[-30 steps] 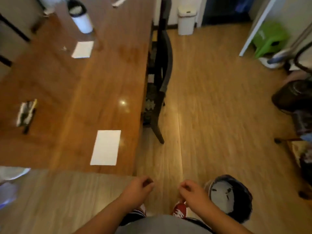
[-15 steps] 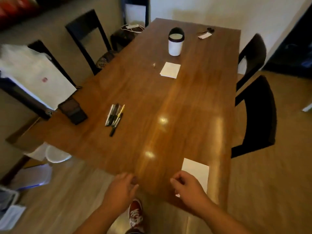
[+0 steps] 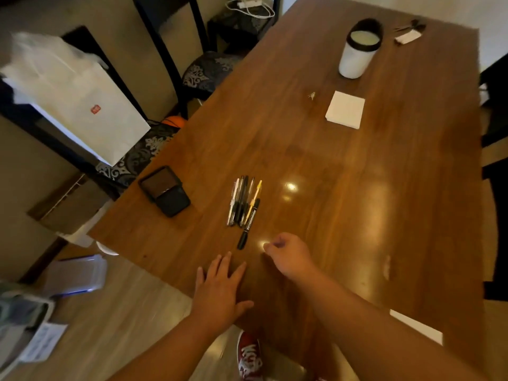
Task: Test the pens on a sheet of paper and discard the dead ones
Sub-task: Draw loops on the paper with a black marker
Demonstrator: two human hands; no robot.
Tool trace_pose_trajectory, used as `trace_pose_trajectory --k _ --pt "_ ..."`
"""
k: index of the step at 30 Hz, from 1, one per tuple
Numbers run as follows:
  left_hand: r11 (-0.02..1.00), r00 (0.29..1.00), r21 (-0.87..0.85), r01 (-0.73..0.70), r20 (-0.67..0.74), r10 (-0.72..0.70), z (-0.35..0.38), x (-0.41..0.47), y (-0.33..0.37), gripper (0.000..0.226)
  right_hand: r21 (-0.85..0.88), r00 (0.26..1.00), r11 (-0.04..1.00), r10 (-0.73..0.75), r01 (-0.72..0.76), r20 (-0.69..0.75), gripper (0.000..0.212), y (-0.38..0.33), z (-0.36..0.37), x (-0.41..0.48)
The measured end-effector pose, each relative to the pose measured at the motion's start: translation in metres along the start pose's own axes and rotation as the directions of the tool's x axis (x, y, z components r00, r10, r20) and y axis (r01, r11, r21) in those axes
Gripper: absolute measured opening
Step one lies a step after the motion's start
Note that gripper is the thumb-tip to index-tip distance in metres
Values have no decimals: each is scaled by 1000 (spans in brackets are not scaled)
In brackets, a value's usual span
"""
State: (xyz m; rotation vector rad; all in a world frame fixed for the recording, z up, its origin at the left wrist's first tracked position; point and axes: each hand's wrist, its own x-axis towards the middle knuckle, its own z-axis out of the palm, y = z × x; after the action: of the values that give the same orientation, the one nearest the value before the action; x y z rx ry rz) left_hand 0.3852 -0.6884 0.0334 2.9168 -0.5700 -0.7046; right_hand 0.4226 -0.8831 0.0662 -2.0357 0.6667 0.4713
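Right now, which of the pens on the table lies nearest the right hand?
The black marker, rightmost in the row: it lies offset from the other pens, its near end jutting toward the right hand.

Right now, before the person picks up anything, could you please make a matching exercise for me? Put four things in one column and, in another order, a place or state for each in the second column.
Column 1
1. pens
2. white cup
3. left hand
4. white bag

Column 2
A. stands on a chair beside the table
B. fingers straight, at the near table edge
C. lying side by side on the table
D. upright near the far end of the table

Pairs: 1-C, 2-D, 3-B, 4-A
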Motion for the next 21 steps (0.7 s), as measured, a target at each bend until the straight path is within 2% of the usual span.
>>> trace_pose_trajectory --k 5,13,18,21 --pt "1000 999 -7 9 40 -9 4 5 0 89 -217 999 976 -32 25 -28 21 -40 19 29" --pt "999 995 -45 7 101 -3 -5 5 3 87 -417 999 909 24 -32 -24 18 -62 37 44" --pt "999 997 -45 2 79 1 -5 4 1 86 -413 997 907 68 -76 -35 21 -58 34 41" --pt "997 999 -74 8 52 -5 -5 2 2 83 -315 993 942 118 -117 -16 21 -43 24 30"
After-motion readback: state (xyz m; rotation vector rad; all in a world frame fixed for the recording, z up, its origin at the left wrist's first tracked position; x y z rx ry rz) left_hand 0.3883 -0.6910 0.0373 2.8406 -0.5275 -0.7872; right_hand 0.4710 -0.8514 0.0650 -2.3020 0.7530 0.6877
